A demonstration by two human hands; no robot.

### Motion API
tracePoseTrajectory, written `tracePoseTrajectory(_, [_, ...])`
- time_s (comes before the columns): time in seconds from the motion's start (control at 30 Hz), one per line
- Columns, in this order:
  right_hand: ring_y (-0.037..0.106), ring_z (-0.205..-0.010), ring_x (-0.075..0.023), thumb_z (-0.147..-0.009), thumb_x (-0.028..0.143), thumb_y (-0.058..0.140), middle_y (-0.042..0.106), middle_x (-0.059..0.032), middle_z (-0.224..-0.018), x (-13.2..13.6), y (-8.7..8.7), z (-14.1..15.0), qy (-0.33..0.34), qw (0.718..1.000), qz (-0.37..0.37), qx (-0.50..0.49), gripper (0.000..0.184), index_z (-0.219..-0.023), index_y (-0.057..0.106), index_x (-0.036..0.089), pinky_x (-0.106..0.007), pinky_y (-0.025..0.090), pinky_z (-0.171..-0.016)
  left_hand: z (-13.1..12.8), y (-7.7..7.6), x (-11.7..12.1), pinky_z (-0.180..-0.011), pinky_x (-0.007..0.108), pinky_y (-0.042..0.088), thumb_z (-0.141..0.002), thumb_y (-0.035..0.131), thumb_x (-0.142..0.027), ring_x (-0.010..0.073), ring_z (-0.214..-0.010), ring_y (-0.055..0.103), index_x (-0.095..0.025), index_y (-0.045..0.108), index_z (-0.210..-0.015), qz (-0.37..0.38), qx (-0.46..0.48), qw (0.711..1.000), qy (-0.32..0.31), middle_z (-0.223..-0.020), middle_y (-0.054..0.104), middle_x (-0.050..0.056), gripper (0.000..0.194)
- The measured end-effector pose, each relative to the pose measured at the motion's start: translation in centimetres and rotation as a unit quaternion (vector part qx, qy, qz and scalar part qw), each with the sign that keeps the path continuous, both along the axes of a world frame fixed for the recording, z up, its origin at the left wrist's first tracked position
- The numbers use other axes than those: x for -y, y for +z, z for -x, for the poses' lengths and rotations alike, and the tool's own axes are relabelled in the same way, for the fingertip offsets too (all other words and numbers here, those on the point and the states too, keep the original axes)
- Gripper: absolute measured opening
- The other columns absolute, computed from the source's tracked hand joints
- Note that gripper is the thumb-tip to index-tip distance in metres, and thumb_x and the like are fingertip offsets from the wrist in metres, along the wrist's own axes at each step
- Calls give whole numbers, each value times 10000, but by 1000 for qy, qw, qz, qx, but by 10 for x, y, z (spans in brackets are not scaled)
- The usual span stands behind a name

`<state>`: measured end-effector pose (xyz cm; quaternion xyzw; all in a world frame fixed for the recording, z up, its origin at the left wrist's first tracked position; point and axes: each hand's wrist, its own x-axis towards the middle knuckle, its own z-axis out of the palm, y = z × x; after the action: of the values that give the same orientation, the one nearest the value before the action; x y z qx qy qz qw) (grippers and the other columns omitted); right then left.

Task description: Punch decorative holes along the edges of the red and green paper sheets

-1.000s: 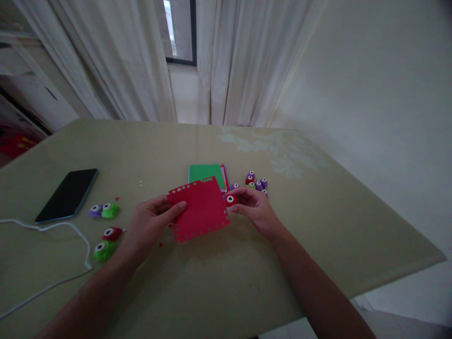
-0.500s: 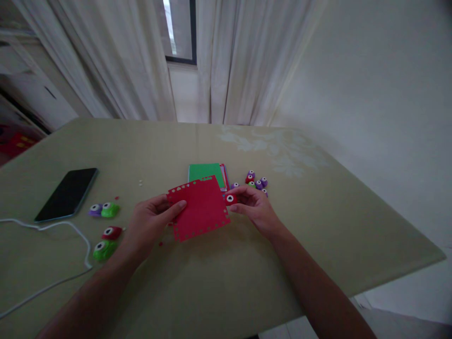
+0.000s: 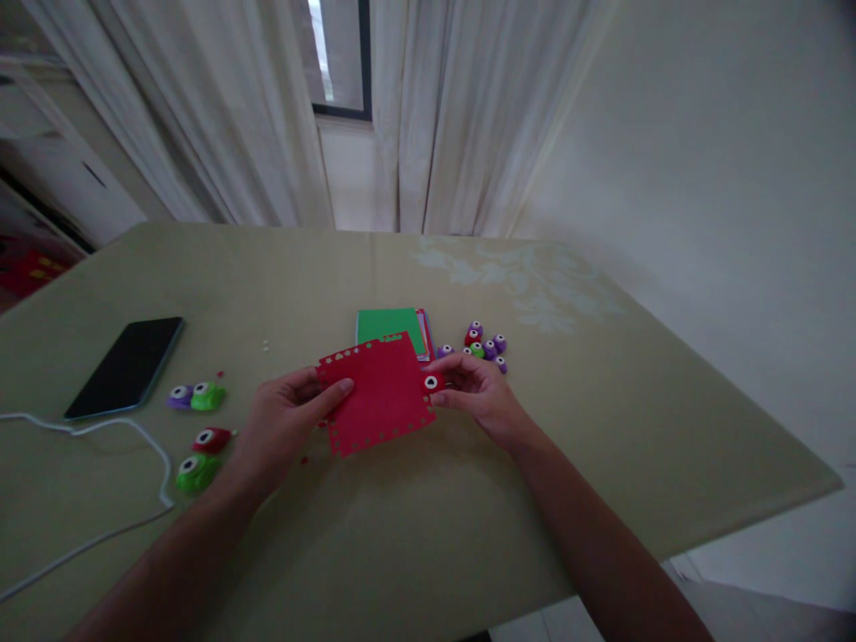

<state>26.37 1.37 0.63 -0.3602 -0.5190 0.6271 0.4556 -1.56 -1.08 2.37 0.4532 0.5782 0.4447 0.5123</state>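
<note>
My left hand pinches the left edge of a red paper square whose borders carry rows of small punched holes. My right hand holds a small red craft punch with a white eye-like button, pressed against the paper's right edge. The paper hangs a little above the olive-green table.
A stack of coloured paper with a green top sheet lies behind the red sheet. Several small purple, red and green punches cluster at its right. More punches, a black phone and a white cable lie on the left.
My right hand has slid the red punch slightly down and left along the paper's right edge. The left hand and the paper have barely moved.
</note>
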Motion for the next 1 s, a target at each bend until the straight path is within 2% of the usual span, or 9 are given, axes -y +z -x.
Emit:
tracePoseTrajectory(0.2, [755,-905,-191,-739,305,958,796,-36,-1008,3,0,-2,56,996,13,71,356,-1035,779,222,-334,611,-844,0,-2,-3,-709,327,649,-696,928,-566,265,-823,807,-195,842,-1013,19,1,999,-25,-986,866,102,495])
tracePoseTrajectory(0.4, [689,-841,-191,-855,348,861,792,-63,-1046,5,-2,1,40,962,-94,252,239,-1050,811,219,-340,547,-781,4,-14,-11,-739,398,679,-707,913,-558,310,-865,825,-193,828,-1062,35,-14,997,-73,-1005,864,118,516])
tracePoseTrajectory(0.53, [672,-801,-187,-878,316,832,770,-55,-957,6,-6,3,43,953,-119,274,196,-1037,806,204,-329,542,-751,8,-25,-13,-776,403,666,-787,850,-547,322,-935,820,-200,766,-1176,-16,-99,992,-78,-1055,853,122,528])
tracePoseTrajectory(0.63, [691,-802,-188,-899,320,818,754,-52,-926,6,-8,3,53,951,-128,277,159,-1002,801,201,-325,555,-752,7,-31,-9,-773,412,642,-862,781,-526,306,-867,800,-218,668,-1376,-84,-263,959,-59,-1037,830,101,609])
tracePoseTrajectory(0.67, [694,-808,-186,-910,323,812,753,-53,-940,6,-8,4,57,949,-135,280,152,-1004,801,204,-323,555,-755,6,-32,-7,-819,432,634,-879,768,-510,312,-909,789,-226,627,-1440,-120,-312,941,-53,-1101,812,109,645])
tracePoseTrajectory(0.77, [693,-821,-180,-940,320,794,748,-54,-983,5,-6,4,70,942,-155,289,136,-1025,802,213,-318,550,-767,2,-36,-1,-1056,525,544,-908,758,-447,364,-1231,672,-240,582,-1507,-249,-409,877,-40,-1431,669,156,658])
tracePoseTrajectory(0.87, [697,-838,-180,-950,295,788,741,-51,-1011,5,-3,4,78,940,-159,291,119,-1039,802,217,-317,550,-780,-2,-38,3,-1134,562,467,-963,717,-421,375,-1322,597,-256,680,-1403,-313,-446,831,-114,-1465,654,139,472])
tracePoseTrajectory(0.93, [702,-855,-185,-950,284,789,743,-51,-1028,5,-2,4,79,941,-159,289,113,-1042,803,221,-321,555,-793,-3,-41,4,-1110,555,480,-987,689,-433,361,-1277,635,-258,737,-1319,-310,-442,820,-190,-1391,711,124,378])
tracePoseTrajectory(1.0, [710,-875,-193,-951,284,788,755,-53,-1045,5,-1,4,80,942,-158,284,116,-1050,804,226,-331,562,-815,-5,-43,5,-1089,555,491,-1001,666,-439,355,-1257,657,-251,756,-1295,-298,-433,819,-230,-1373,727,125,361])
